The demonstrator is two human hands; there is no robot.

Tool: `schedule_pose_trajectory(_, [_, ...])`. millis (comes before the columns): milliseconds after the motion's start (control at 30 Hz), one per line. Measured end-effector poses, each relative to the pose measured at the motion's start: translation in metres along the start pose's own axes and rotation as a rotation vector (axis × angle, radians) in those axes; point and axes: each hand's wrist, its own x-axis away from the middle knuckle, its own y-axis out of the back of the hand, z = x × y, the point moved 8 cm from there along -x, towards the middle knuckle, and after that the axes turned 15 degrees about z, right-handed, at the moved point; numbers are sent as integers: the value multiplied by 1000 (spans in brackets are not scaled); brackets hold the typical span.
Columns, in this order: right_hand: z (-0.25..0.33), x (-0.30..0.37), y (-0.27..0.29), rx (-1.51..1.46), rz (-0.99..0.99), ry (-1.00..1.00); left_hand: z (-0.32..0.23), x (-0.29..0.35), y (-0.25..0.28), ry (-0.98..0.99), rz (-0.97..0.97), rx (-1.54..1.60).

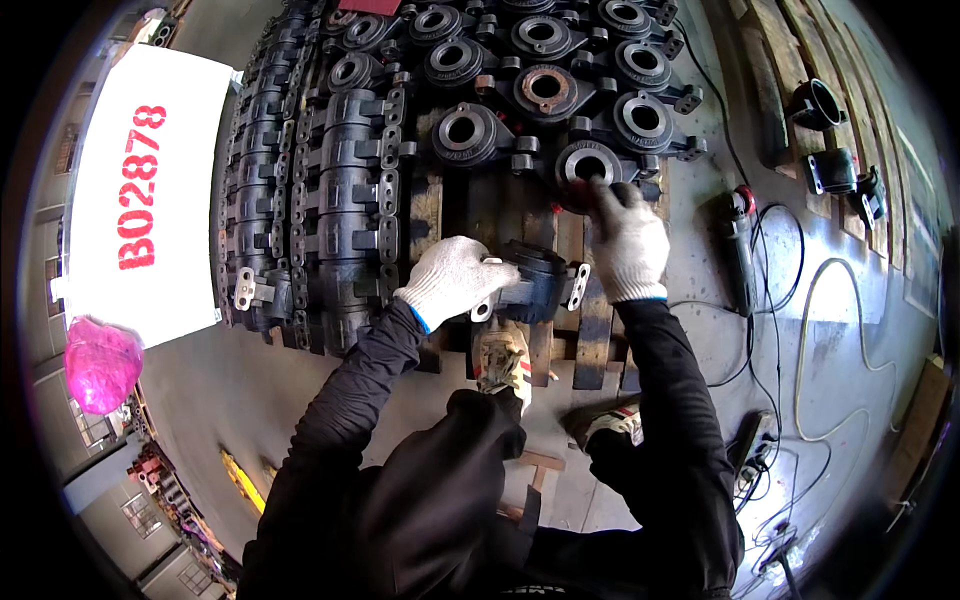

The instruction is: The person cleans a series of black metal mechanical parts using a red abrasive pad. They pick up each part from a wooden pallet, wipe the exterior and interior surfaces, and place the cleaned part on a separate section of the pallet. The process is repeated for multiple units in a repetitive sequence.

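My left hand point(452, 280), in a white knit glove with a blue cuff, has its fingers closed around the near-left end of a black roller part point(540, 280). Pale oval link plates stick out at that part's ends, and it lies over the pallet slats. My right hand point(632, 245), gloved alike with darkened fingertips, reaches to the near rim of a black ring-shaped casting point(588, 163). Its fingers are curled, and something dark red shows by them; what they grip is hidden. Several similar black castings point(467, 135) with round bores stand in rows beyond.
Rows of black rollers joined by link chains point(350, 200) fill the left of the pallet point(590, 350). A white board with red marking point(150, 190) and a pink bundle point(103, 365) are farther left. To the right lie a power tool point(740, 250), cables and a hose point(800, 370).
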Motion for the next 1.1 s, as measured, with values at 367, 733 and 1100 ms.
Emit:
schedule_pose_trajectory(367, [-71,148,-44,-658,-197,-499,50,-13,-25,196,15,634])
schedule_pose_trajectory(733, [-52,195,-107,-1206,-197,-558,72,-24,-43,67,-186,1275])
schedule_pose_trajectory(1100, [-62,198,-114,-1343,-217,-665,75,-34,-53,28,-534,1881])
